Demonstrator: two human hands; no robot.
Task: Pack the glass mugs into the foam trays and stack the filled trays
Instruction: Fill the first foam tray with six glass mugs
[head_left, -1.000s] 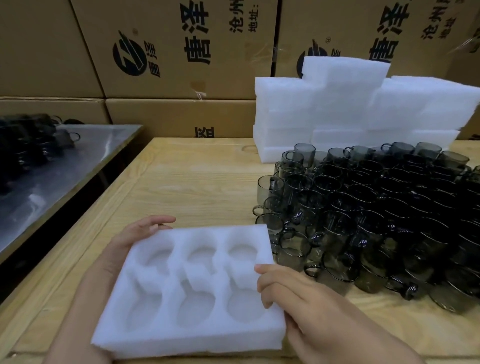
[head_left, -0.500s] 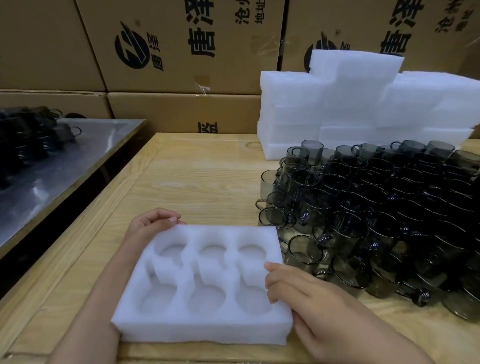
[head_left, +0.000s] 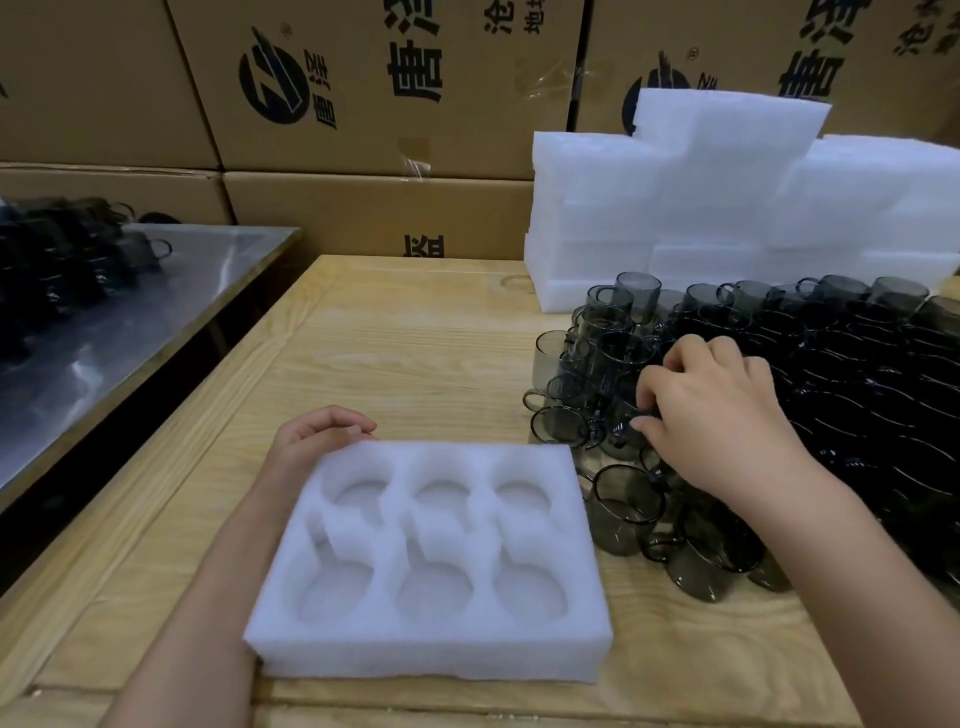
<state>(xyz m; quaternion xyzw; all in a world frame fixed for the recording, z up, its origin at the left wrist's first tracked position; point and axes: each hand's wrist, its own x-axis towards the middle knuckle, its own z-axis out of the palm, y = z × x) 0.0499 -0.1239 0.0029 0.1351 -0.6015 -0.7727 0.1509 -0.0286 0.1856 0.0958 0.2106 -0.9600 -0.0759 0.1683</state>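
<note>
**Desk:** Which hand is at the glass?

**Photographer:** The right hand (head_left: 719, 415), out over the mugs (head_left: 857, 405) massed along the right edge of the tabletop (head_left: 415, 338). Fingers and thumb curl about one mug (head_left: 621, 415) on the cluster's near-left fringe. Whether the grip has closed cannot be told.

**Desk:** And the tray?

**Photographer:** The tray (head_left: 431, 649) lies at the near edge, left of that hand and closer to the person. Its long side runs along the edge, and all six pockets are empty. The mug stands just beyond the tray's far-right corner, so the carry looks short: back and to the left, likely into a right-side pocket.

**Desk:** The other hand?

**Photographer:** The left hand (head_left: 317, 436) rests at the tray's far-left corner, fingers loosely curled, grasping nothing.

**Desk:** The room?

**Photographer:** Pale wood tabletop, with foam (head_left: 727, 208) stacked at its far-right corner and cartons (head_left: 363, 104) behind. A steel table (head_left: 156, 322) at left carries more glassware (head_left: 67, 260).
</note>
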